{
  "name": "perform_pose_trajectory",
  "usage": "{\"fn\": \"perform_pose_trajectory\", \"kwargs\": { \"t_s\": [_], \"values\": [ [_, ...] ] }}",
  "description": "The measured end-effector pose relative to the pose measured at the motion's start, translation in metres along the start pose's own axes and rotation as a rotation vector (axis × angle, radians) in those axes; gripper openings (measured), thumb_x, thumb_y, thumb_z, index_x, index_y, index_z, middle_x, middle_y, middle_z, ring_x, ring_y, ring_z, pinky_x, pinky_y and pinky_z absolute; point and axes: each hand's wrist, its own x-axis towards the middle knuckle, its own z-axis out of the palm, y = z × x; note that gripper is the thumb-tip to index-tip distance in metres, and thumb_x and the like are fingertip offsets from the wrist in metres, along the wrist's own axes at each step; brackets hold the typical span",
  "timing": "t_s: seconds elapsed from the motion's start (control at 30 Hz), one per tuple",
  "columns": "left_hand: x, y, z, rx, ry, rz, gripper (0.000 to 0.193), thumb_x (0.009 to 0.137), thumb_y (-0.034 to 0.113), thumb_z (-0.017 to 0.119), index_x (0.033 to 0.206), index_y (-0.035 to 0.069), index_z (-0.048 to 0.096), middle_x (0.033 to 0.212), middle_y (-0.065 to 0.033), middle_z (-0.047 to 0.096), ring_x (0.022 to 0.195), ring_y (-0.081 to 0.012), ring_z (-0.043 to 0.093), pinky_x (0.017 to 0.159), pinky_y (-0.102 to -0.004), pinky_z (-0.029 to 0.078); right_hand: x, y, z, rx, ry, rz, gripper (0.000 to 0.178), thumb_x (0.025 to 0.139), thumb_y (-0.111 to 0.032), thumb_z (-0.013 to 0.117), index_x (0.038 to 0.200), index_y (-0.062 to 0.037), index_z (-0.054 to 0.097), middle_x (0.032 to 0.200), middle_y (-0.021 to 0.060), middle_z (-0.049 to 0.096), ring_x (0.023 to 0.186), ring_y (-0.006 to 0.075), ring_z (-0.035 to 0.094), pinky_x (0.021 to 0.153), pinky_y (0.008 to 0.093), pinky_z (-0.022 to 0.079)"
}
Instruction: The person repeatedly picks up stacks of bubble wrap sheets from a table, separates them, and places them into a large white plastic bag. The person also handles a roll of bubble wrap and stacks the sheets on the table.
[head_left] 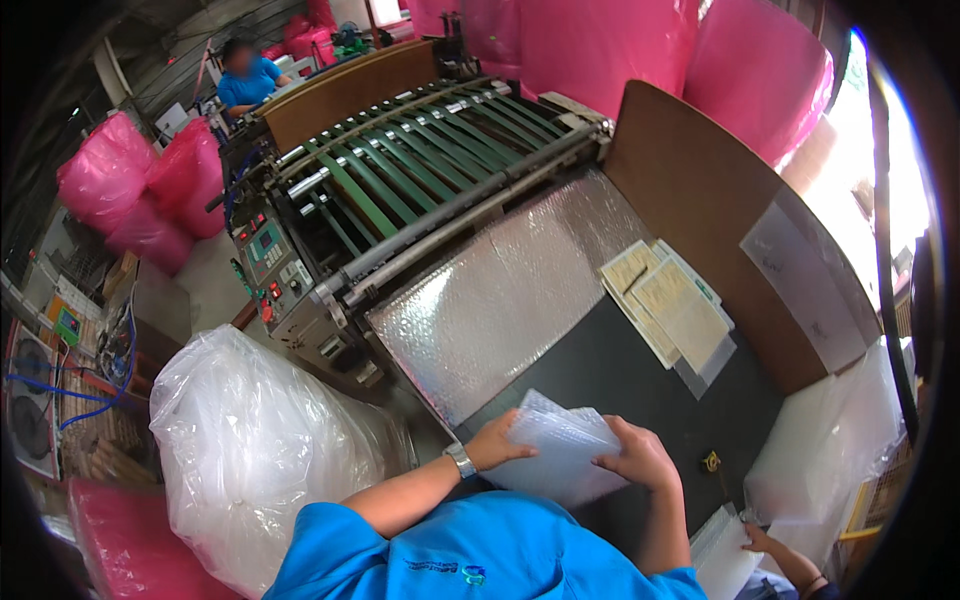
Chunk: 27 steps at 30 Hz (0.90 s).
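Note:
A stack of clear bubble wrap sheets or bags [562, 455] is held close against my body, over the near edge of the dark table. My left hand [500, 442], with a watch at its wrist, grips the stack's left edge. On the opposite edge my right hand [640, 455] is closed, thumb on top and fingers behind. The sheets fan slightly at their upper corners. Beyond the stack, a wide bubble wrap sheet [500, 290] lies flat on the dark table [560, 385], below the machine's rollers.
A machine with green belts [410, 165] stands ahead, its control panel [268, 255] at left. Papers [670, 300] lie on the table's right by a brown board [720, 220]. A large wrapped roll [260, 430] stands left. Another person's hand [765, 540] touches plastic sheets [725, 550] at lower right.

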Motion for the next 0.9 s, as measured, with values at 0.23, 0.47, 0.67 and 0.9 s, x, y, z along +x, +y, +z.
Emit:
{"fn": "perform_pose_trajectory", "kwargs": {
  "t_s": [0.23,0.47,0.67,0.9],
  "values": [
    [-0.031,0.018,-0.009,0.135,0.108,0.323,0.088,0.061,0.032,0.074,0.127,0.001,0.025,0.131,-0.0187,0.026,0.117,-0.0240,0.032,0.098,-0.0334,0.026,-0.006,-0.014,-0.007,0.053,-0.238,-0.025,0.060,0.058,-0.023,0.070,0.110,-0.0040,0.047,0.093,0.0185,0.058,0.087,0.0312,0.057,0.075,0.0357,0.045],
    [-0.040,0.021,-0.004,-0.113,0.109,0.157,0.065,0.070,0.024,0.068,0.121,0.001,0.036,0.107,-0.0099,0.053,0.099,-0.0206,0.050,0.089,-0.0328,0.037,-0.011,0.009,0.013,0.041,0.397,-0.172,0.088,0.050,-0.035,0.076,0.123,-0.0082,0.035,0.124,0.0146,0.039,0.116,0.0285,0.036,0.096,0.0378,0.028],
    [-0.037,0.047,-0.011,-0.429,0.066,0.249,0.073,0.064,0.028,0.073,0.121,0.003,0.034,0.117,-0.0124,0.044,0.109,-0.0196,0.041,0.092,-0.0346,0.034,-0.027,0.098,0.040,1.199,0.139,-0.047,0.108,0.040,-0.035,0.083,0.126,-0.0025,0.028,0.119,0.0105,0.041,0.112,0.0258,0.040,0.092,0.0372,0.034],
    [-0.026,-0.017,-0.003,0.384,0.141,0.472,0.092,0.054,0.032,0.078,0.125,0.004,0.027,0.124,-0.0153,0.036,0.113,-0.0287,0.036,0.096,-0.0368,0.029,-0.028,0.115,0.100,1.121,0.360,0.102,0.069,0.051,-0.010,0.076,0.112,-0.0036,0.044,0.103,0.0065,0.052,0.097,0.0211,0.049,0.087,0.0338,0.039]
  ]
}}
